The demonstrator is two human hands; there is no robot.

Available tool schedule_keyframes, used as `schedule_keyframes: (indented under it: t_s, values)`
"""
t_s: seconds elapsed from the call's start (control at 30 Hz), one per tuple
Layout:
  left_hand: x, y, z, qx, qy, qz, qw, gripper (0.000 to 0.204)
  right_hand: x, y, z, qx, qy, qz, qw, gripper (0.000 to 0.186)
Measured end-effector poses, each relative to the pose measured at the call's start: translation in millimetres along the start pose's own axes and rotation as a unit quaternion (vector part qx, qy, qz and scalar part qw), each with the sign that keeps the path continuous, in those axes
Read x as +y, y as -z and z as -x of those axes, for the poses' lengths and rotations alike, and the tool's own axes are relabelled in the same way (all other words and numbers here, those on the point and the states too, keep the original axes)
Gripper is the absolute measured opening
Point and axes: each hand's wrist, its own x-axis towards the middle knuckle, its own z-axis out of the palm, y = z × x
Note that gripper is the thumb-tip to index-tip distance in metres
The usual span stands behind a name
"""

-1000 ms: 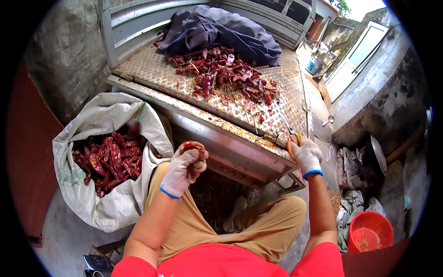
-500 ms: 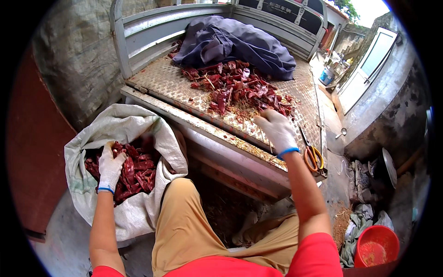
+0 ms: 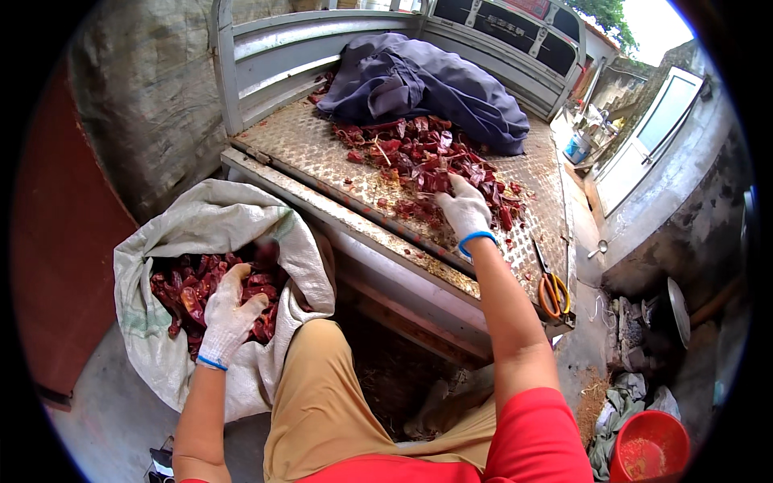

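My left hand (image 3: 231,314), in a white glove, reaches into a white woven sack (image 3: 153,362) with fingers apart on dried red chilli peppers (image 3: 191,299). My right hand (image 3: 464,209), also gloved, is on the truck bed at the lower edge of a pile of broken chilli pieces (image 3: 411,145), fingers apart among the pieces and loose seeds. Scissors (image 3: 551,291) with orange and yellow handles lie near the bed's right corner, behind my right wrist. A dark grey-blue cloth (image 3: 423,80) is heaped over the back of the pile.
The metal truck bed (image 3: 274,129) has railings at left and back. A red plastic basin (image 3: 649,451), rags and clutter stand at lower right. A white door (image 3: 648,141) is in the right wall (image 3: 676,225). A reddish panel (image 3: 64,233) stands at far left.
My right hand has let go of the scissors, which now lie on the bed, and moved up to the chilli pile. My left hand has left its handful and moved down into the sack.
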Motion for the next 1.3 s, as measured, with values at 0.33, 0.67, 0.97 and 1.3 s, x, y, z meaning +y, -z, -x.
schedule_keyframes:
  t_s: [0.33, 0.67, 0.97, 1.3]
  values:
    - [144, -125, 13, -0.210, 0.045, 0.466, 0.858, 0.060, 66, 49, 42, 0.045, -0.011, -0.083, 0.996, 0.045]
    - [139, -197, 47, -0.312, 0.195, 0.547, 0.752, 0.049, 94, 63, 64, 0.179, -0.007, -0.293, 0.939, 0.021]
    - [134, -202, 40, -0.330, 0.213, 0.645, 0.656, 0.041, 42, 89, 114, 0.110, -0.035, -0.402, 0.908, 0.025]
    - [153, -166, 36, -0.370, 0.153, 0.633, 0.662, 0.048, 4, 64, 181, -0.273, 0.092, -0.293, 0.912, 0.038]
